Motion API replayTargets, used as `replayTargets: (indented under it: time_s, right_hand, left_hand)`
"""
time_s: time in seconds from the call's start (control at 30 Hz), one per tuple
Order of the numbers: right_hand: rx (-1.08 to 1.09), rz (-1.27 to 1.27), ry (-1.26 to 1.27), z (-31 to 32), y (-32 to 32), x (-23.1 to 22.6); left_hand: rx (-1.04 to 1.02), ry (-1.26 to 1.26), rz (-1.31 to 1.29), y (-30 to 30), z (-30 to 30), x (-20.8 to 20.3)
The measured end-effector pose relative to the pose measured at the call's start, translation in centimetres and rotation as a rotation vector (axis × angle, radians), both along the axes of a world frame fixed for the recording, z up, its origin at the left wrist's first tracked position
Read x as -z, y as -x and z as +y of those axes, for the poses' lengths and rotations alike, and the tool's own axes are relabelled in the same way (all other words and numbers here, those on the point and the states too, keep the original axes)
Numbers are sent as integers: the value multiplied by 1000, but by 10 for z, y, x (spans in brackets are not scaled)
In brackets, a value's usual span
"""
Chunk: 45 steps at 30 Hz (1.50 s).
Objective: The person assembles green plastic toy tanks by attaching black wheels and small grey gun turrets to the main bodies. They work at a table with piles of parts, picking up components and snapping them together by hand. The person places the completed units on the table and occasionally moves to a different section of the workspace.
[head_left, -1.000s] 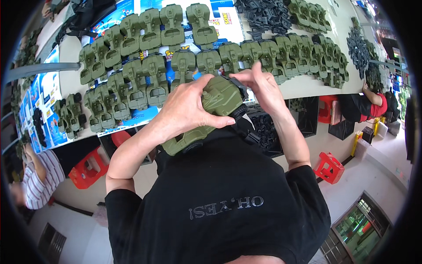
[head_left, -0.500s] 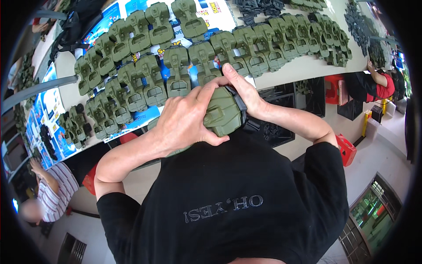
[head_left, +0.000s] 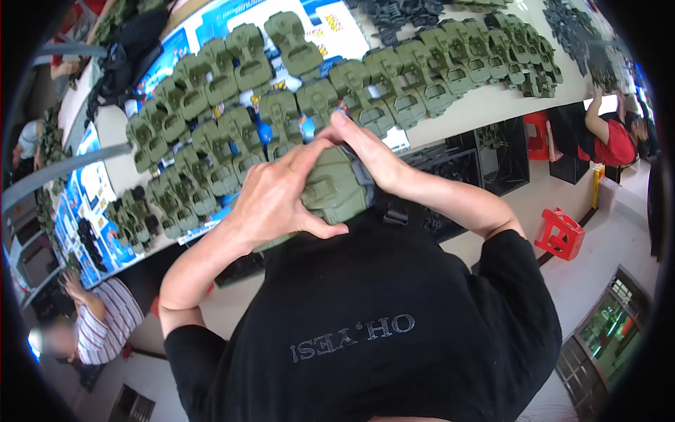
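Against my chest I grip an olive-green moulded plastic toy part [head_left: 333, 188] with a dark grey piece [head_left: 363, 176] along its right side. My left hand [head_left: 271, 195] wraps over its left side, thumb stretched along the lower edge. On the far right side, my right hand [head_left: 371, 156] presses against it, thumb pointing up and its other fingers largely hidden behind the part. Just beyond both hands, rows of similar olive-green plastic parts [head_left: 316, 105] lie on the table; their open cut-outs show.
The pale worktable [head_left: 457, 126] also bears printed colourful sheets [head_left: 242, 15] and heaps of dark grey pieces [head_left: 401, 20]. Dark crates [head_left: 503, 158] sit below its edge at right. A red stool [head_left: 560, 234] stands on the floor. People work at far left and far right.
Both hands and the part sit slightly farther left in the picture, as the whole view has shifted a little. The hold looks the same.
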State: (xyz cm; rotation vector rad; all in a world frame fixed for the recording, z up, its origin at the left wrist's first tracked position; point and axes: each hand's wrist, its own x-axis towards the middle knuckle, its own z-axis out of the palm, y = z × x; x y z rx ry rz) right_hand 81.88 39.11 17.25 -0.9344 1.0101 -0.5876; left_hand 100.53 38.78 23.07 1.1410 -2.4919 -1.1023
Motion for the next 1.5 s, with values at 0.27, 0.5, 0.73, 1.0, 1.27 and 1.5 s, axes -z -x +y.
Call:
replayTargets:
  time_s: [0.27, 0.5, 0.73, 1.0, 1.27, 1.5]
  right_hand:
    - [435, 105, 482, -41, 42, -2]
    - [487, -132, 333, -22, 51, -15]
    - [364, -345, 113, -29, 46, -20]
    - [425, -332, 43, -35, 45, -6]
    - [752, 54, 57, -94, 190, 64]
    - [1384, 258, 423, -138, 390, -9]
  left_hand:
    - [-506, -549, 813, 19, -43, 38]
    - [-323, -190, 799, 37, -44, 67]
    - [-217, 228, 690, 47, -53, 68]
    - [-347, 119, 577, 50, -47, 71]
    - [-532, -361, 723, 77, -46, 75]
    - [-725, -660, 838, 97, -79, 70]
